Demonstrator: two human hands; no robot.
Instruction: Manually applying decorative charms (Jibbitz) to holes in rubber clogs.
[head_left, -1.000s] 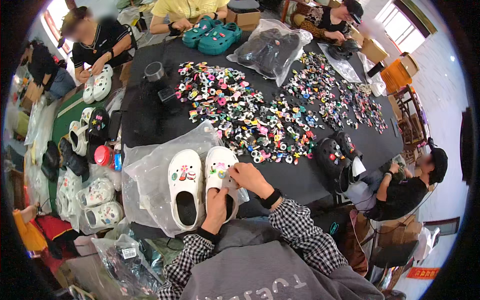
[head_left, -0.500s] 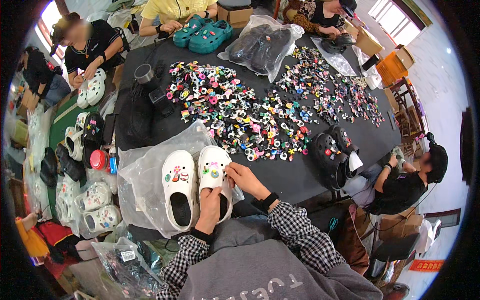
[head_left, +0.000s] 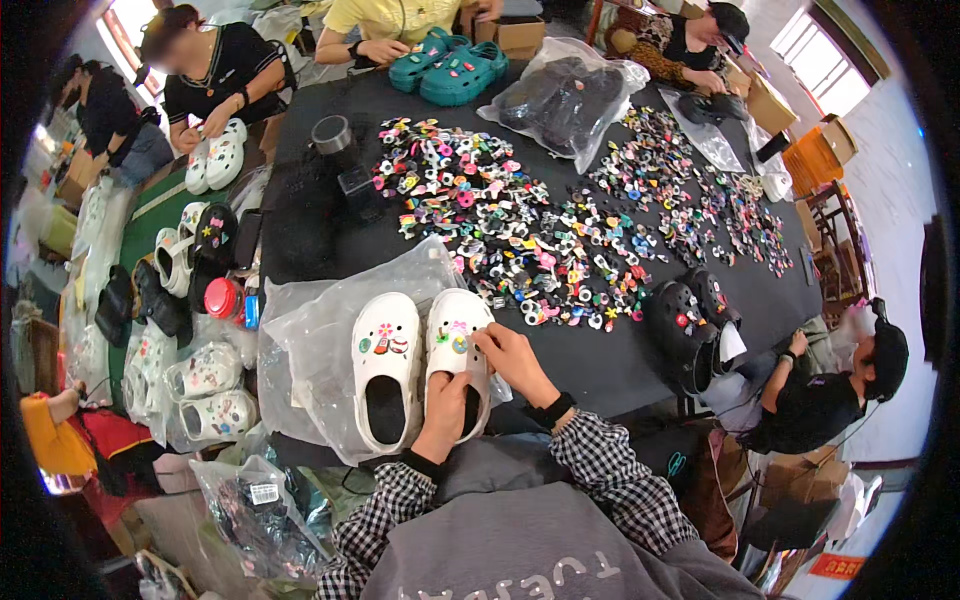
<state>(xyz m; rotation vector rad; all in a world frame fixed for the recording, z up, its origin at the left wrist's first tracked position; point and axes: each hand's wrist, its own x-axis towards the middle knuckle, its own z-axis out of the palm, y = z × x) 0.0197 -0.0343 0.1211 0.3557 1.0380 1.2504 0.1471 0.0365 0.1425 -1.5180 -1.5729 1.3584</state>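
Two white clogs stand side by side at the table's near edge, toes pointing away from me. The left clog [head_left: 384,375] carries several colourful charms on its upper. On the right clog [head_left: 458,325] are a pink bow charm, a green one and a round blue-yellow one [head_left: 460,344]. My left hand [head_left: 443,412] is closed on this clog at its foot opening, fingers partly inside. My right hand [head_left: 512,362] presses closed fingertips against the right side of its upper, beside the round charm; anything between them is hidden.
Loose colourful charms [head_left: 500,215] cover the black table's middle. Clear plastic bagging [head_left: 310,330] lies under the white clogs. Black clogs [head_left: 690,318] stand to the right, teal clogs [head_left: 460,72] at the far side. A red-lidded jar [head_left: 222,298] is at left. Several people work around the table.
The view has shifted, so the whole scene sits further right in the picture. Both hands stay at the right white clog, with little change in their grip.
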